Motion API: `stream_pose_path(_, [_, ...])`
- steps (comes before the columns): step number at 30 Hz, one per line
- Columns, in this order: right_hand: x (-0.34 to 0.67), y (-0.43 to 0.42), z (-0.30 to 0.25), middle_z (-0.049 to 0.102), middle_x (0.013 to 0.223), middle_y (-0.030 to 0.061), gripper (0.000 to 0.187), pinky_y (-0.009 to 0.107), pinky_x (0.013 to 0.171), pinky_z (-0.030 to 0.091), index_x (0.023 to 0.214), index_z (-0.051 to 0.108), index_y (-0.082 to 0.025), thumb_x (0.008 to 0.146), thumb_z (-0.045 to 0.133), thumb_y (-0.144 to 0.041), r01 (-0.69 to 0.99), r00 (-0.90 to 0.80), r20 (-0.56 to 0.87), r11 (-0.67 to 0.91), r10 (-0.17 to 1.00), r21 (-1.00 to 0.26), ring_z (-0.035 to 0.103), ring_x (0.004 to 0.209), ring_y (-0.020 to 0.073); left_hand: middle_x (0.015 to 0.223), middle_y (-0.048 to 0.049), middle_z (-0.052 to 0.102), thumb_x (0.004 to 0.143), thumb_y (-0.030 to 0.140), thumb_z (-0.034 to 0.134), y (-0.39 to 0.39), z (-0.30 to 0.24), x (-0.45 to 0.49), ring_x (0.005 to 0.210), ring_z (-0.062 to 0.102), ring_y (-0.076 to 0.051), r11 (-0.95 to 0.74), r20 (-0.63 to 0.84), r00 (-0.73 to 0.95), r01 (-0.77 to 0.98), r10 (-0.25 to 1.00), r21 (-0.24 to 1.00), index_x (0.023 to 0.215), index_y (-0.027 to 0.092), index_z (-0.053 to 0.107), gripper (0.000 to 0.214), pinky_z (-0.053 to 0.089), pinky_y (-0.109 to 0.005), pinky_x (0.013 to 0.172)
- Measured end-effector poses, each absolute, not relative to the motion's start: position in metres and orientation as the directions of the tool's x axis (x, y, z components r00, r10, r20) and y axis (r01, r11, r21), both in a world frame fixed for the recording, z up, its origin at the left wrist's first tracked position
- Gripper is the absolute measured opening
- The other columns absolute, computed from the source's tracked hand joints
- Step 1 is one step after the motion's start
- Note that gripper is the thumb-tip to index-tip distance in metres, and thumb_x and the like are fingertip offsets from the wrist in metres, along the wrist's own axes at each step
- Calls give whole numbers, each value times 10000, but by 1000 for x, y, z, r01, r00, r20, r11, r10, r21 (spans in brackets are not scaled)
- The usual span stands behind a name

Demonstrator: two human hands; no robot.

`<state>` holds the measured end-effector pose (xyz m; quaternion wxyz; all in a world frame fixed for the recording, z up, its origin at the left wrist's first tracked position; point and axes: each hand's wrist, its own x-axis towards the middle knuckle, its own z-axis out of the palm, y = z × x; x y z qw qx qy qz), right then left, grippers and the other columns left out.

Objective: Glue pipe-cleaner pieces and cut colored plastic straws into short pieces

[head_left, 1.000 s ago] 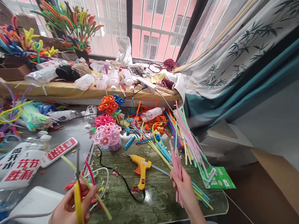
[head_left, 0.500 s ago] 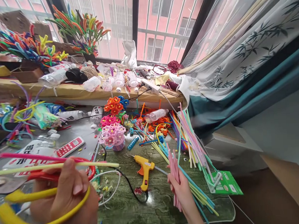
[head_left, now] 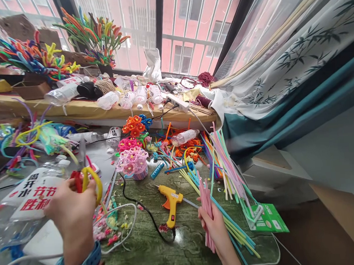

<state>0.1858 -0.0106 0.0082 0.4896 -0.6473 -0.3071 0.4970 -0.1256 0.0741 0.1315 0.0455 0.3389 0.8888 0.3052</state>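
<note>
My left hand [head_left: 71, 205], with a blue watch strap on its wrist, grips scissors [head_left: 92, 180] with red and yellow handles, blades pointing up and away. A pale yellow pipe cleaner [head_left: 69, 154] and a pink pipe cleaner [head_left: 88, 161] stick out from the same grip. At the right, my right hand [head_left: 213, 221] is closed round a bundle of pink pipe cleaners [head_left: 206, 196], held roughly upright. Beside it on the green tabletop lies a yellow glue gun [head_left: 171, 204]. Blue and yellow pipe cleaners [head_left: 237, 232] lie beyond and under the right hand.
Pink pipe-cleaner flowers [head_left: 133, 161] stand in a small pot behind the glue gun. Plastic bottles [head_left: 34, 191] lie at left. A black cord [head_left: 148, 213] and white cable [head_left: 131, 226] cross the table. Pastel pipe cleaners [head_left: 226, 157] and a green packet [head_left: 267, 218] lie at right.
My left hand has swung lower and turned, so the scissors now point away from me instead of leftward across the view. The right hand has hardly moved with its pink bundle.
</note>
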Motion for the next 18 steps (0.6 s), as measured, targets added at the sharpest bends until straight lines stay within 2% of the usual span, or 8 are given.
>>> stream_pose_path(2, [186,-10,6,512,581,-61,537,218,415,250,1108,569,-143,703,666,-482,-79,320,-339,-332,885,-940,353,423,87,686,-61,619,680,340,635,81,129,-121,872,656,-380,634,57,-726,634,686,444,755,208,518,191,455,-455,810])
stream_pose_path(3, [187,-10,5,512,577,-62,554,219,415,250,1119,566,-139,701,666,-489,-72,322,-335,-330,885,-941,352,418,86,728,-87,649,703,359,621,84,128,-118,888,660,-387,626,39,-703,655,710,423,793,193,547,203,464,-452,797])
stream_pose_path(9, [192,-11,-2,535,621,-49,581,227,417,273,1150,546,-132,710,655,-495,-45,342,-321,-326,883,-944,353,431,85,867,-159,706,784,430,551,91,122,-110,954,664,-401,570,25,-633,712,773,410,1002,111,623,393,462,-452,807])
stream_pose_path(15, [197,-17,-8,532,578,-51,555,226,405,264,1117,590,-139,703,661,-502,-18,379,-325,-344,867,-939,367,417,95,940,-207,718,797,424,557,90,119,-112,964,667,-416,586,64,-670,688,740,427,1052,74,630,439,467,-467,829])
stream_pose_path(17, [197,-18,-9,541,577,-47,548,228,407,283,1108,614,-151,695,679,-506,-9,394,-321,-346,861,-938,384,417,101,882,-164,724,769,386,602,88,117,-113,922,681,-382,591,115,-719,642,686,489,1004,88,639,381,464,-463,852])
stream_pose_path(18, [198,-19,-9,551,580,-43,550,231,407,295,1105,625,-156,688,689,-511,-7,404,-316,-342,858,-940,392,417,103,844,-136,720,741,345,634,87,116,-113,897,685,-361,560,146,-743,605,654,566,974,97,641,340,466,-457,856])
